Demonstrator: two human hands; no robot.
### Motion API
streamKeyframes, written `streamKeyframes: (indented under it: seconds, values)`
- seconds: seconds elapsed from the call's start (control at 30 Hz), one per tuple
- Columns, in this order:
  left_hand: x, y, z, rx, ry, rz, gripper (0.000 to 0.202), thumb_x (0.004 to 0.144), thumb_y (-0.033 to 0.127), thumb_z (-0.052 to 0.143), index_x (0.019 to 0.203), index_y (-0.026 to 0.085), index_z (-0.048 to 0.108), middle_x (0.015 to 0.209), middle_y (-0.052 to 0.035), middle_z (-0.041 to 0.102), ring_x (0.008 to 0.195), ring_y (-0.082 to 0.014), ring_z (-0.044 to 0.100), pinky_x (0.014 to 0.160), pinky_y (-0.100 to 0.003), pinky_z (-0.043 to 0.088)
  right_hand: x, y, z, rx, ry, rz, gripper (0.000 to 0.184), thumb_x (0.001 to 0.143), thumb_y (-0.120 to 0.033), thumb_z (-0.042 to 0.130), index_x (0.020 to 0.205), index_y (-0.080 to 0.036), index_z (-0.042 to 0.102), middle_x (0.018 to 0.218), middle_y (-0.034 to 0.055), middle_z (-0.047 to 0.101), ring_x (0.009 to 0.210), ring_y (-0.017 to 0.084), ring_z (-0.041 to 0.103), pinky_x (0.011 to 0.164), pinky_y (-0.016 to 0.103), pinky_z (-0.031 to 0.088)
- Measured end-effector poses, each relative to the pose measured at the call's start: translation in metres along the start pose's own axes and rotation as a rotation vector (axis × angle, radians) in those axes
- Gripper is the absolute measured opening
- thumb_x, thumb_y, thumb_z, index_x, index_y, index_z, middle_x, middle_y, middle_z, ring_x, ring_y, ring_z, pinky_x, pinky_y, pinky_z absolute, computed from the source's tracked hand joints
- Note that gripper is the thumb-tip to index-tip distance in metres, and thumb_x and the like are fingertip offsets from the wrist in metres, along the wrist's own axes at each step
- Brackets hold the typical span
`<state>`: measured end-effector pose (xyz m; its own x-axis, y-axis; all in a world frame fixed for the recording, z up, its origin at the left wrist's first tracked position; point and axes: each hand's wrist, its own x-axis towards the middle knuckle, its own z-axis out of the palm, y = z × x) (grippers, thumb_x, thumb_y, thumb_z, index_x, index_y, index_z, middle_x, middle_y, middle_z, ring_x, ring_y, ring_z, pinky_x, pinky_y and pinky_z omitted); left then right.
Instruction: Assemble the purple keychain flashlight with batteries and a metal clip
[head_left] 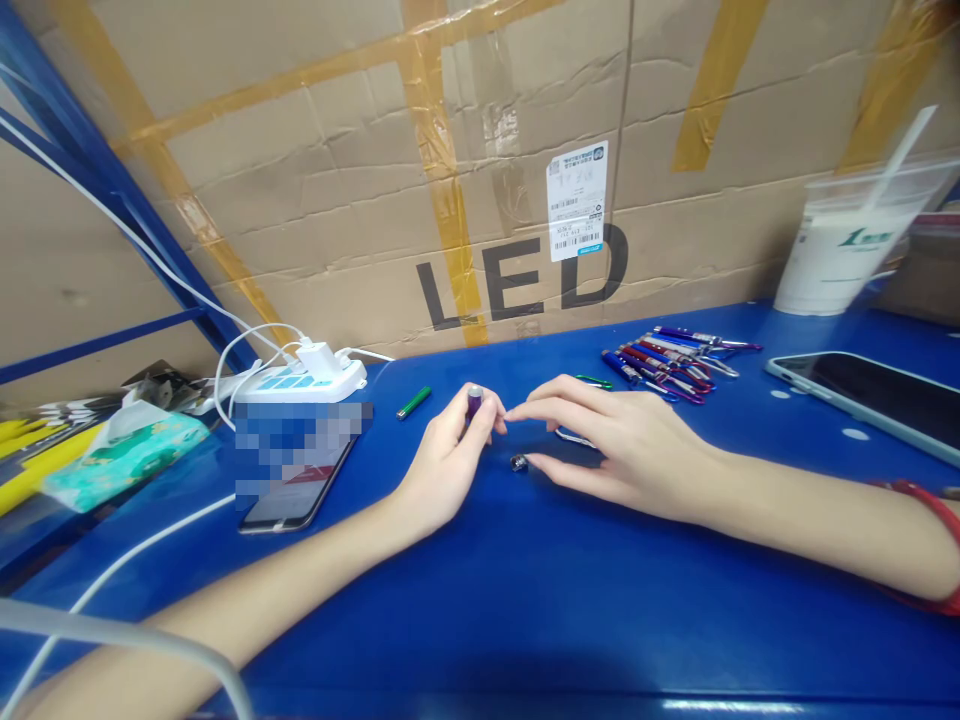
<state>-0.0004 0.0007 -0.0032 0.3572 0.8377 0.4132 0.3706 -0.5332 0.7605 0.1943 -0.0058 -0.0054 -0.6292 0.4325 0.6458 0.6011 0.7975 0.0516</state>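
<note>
My left hand (454, 455) is closed around a small dark purple tube (474, 402) with a silvery end pointing up. Beside it, my right hand (626, 440) hovers low over the table with fingers spread and nothing held. Its index fingertip comes up to the left fingers; whether they touch I cannot tell. Close by the right thumb tip lies a small dark metal piece (518, 463), perhaps touching it. Partly covered by the right hand are a green clip (595, 382) and a silvery clip (576, 438). A short green cylinder (414, 402) lies left of the purple tube.
On the blue table (540, 600), several metallic tubes with clips (664, 362) are heaped at the back right. A phone (877, 395) and a drink cup (844, 250) stand right; another phone (307, 480), a power strip (300, 380) and cables left. A large carton (337, 200) forms the back.
</note>
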Motion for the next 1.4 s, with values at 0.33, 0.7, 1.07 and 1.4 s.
streamKeyframes:
  seconds: [0.33,0.7,1.07,1.4]
  values:
    - [0.006,-0.002,-0.002,-0.159,0.174,-0.169,0.030,0.093,0.038,0.036,0.075,0.018,0.049,0.073,0.0004,0.052,0.066,-0.0120,0.047,0.060,-0.022,0.037,0.003,-0.001,0.003,0.142,-0.314,-0.075,0.030,0.091,-0.033,0.043,0.115,-0.023,0.059,0.123,0.0081,0.052,0.110,0.023,0.049,0.097,0.046,0.035]
    - [0.006,-0.005,-0.002,-0.228,0.161,-0.221,0.031,0.092,0.041,0.035,0.076,0.019,0.050,0.075,0.0008,0.053,0.065,-0.0112,0.048,0.059,-0.022,0.036,0.006,-0.010,0.002,0.210,-0.354,-0.094,0.043,0.090,-0.044,0.044,0.126,-0.023,0.053,0.132,0.0101,0.047,0.120,0.024,0.041,0.098,0.044,0.033]
    - [0.006,-0.003,-0.002,-0.246,0.189,-0.241,0.030,0.091,0.040,0.035,0.074,0.019,0.048,0.075,0.0004,0.051,0.064,-0.0118,0.046,0.060,-0.024,0.035,0.011,-0.015,0.001,0.294,-0.453,-0.164,0.055,0.086,-0.042,0.048,0.134,-0.016,0.044,0.139,0.0083,0.043,0.130,0.022,0.033,0.106,0.043,0.022]
    - [0.007,-0.006,-0.001,-0.291,0.164,-0.234,0.030,0.091,0.038,0.035,0.074,0.017,0.048,0.073,0.0004,0.051,0.066,-0.0116,0.045,0.062,-0.022,0.034,0.012,-0.016,0.002,0.347,-0.531,-0.197,0.058,0.084,-0.041,0.050,0.136,-0.017,0.040,0.139,0.0067,0.042,0.132,0.024,0.030,0.107,0.048,0.020]
